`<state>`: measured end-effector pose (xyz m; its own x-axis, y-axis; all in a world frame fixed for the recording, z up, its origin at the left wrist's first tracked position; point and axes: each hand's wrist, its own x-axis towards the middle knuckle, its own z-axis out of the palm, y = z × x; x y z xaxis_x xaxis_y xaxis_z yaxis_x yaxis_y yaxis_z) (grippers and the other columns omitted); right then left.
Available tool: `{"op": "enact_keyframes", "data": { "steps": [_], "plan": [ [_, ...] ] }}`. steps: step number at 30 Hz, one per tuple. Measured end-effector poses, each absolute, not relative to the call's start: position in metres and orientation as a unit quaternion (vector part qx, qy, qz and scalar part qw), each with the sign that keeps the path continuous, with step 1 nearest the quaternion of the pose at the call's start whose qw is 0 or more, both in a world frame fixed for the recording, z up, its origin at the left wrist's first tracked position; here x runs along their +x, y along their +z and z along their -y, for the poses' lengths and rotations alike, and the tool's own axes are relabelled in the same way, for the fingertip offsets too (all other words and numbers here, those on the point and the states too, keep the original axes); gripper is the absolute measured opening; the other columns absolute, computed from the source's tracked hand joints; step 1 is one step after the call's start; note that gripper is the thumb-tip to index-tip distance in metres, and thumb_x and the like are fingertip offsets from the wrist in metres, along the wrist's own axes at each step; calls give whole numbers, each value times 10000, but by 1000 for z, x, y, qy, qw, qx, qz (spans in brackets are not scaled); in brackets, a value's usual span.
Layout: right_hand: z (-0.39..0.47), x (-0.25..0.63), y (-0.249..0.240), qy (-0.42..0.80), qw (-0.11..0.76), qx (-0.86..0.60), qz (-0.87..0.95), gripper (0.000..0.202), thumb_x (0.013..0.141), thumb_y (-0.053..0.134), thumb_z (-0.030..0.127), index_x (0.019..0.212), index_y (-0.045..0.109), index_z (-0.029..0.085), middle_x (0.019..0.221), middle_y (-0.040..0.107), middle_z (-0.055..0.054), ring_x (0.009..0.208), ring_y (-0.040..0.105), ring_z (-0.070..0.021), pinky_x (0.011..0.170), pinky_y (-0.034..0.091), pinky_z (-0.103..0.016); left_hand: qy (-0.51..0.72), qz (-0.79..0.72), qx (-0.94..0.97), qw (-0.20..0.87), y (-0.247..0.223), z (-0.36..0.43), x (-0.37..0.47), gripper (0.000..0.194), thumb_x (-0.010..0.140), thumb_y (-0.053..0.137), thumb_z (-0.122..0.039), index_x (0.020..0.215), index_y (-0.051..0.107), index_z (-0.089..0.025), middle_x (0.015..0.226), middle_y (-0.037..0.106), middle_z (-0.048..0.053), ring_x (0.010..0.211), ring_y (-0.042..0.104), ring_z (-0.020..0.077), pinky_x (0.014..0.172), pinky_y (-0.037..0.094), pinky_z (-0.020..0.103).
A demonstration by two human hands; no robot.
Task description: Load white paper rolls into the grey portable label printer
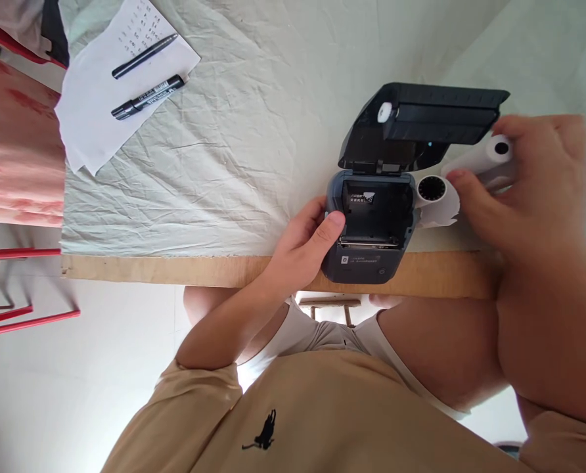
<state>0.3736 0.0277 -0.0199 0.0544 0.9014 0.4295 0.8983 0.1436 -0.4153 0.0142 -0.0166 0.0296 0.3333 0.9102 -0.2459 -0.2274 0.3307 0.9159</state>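
Observation:
A dark label printer (366, 263) stands at the table's front edge, its lid (376, 131) swung up and its paper bay bare. My left hand (307, 240) grips the printer's left side, with the thumb over the rim of the bay. Just right of the printer lies a small paper roll (443, 203) with a dark toothed core and a loose paper end. My right hand (539, 177) is closed around a second white paper roll (475, 157), which has a dark hole in its end. My right thumb tip is close to the first roll. Part of the second roll is hidden by my fingers.
A pale wrinkled cloth (244, 131) covers the table, whose wooden edge (140, 268) runs in front of me. At the far left are paper sheets (93, 105) with a pen (145, 56) and a black marker (148, 97) on them. Red metal bars (27, 322) stand beyond.

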Motion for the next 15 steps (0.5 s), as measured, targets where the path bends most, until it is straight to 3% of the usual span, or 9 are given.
{"op": "enact_keyframes", "data": {
  "steps": [3, 7, 9, 12, 15],
  "plan": [
    [-30, 357, -15, 3, 267, -710, 651, 555, 955, 1037, 623, 1354, 889, 267, 1302, 834, -179, 1150, 812, -336, 996, 659, -534, 406, -405, 416, 706, 28, 17, 13, 663, 1061, 929, -895, 1227, 849, -259, 1266, 955, 77, 1199, 894, 292, 1053, 740, 396],
    [-15, 349, 6, 56, 267, -696, 664, 598, 1069, 887, 397, 1653, 788, 317, 1461, 898, -154, 1084, 819, -268, 846, 602, -442, 398, -420, 419, 700, 28, 18, 11, 694, 1043, 926, -927, 1243, 861, -265, 1299, 956, 80, 1239, 898, 308, 1076, 746, 413],
    [-11, 349, 11, 76, 255, -675, 689, 605, 1052, 856, 332, 1654, 793, 328, 1457, 905, -149, 1038, 812, -249, 778, 570, -418, 397, -419, 419, 701, 28, 18, 11, 698, 1048, 919, -929, 1250, 863, -263, 1305, 954, 83, 1246, 896, 305, 1076, 745, 409],
    [-13, 350, 6, 79, 252, -649, 713, 540, 1008, 951, 397, 1536, 866, 319, 1449, 871, -169, 1184, 839, -287, 866, 632, -435, 399, -413, 420, 703, 27, 17, 11, 671, 1072, 914, -901, 1253, 863, -257, 1277, 952, 78, 1205, 894, 286, 1042, 735, 389],
    [-17, 354, -6, 84, 288, -657, 691, 650, 1050, 947, 444, 1668, 803, 309, 1452, 846, -173, 1138, 848, -274, 912, 658, -449, 410, -401, 419, 704, 26, 18, 11, 607, 1102, 922, -841, 1250, 866, -256, 1266, 954, 70, 1186, 896, 270, 1034, 730, 373]
  ]
}}
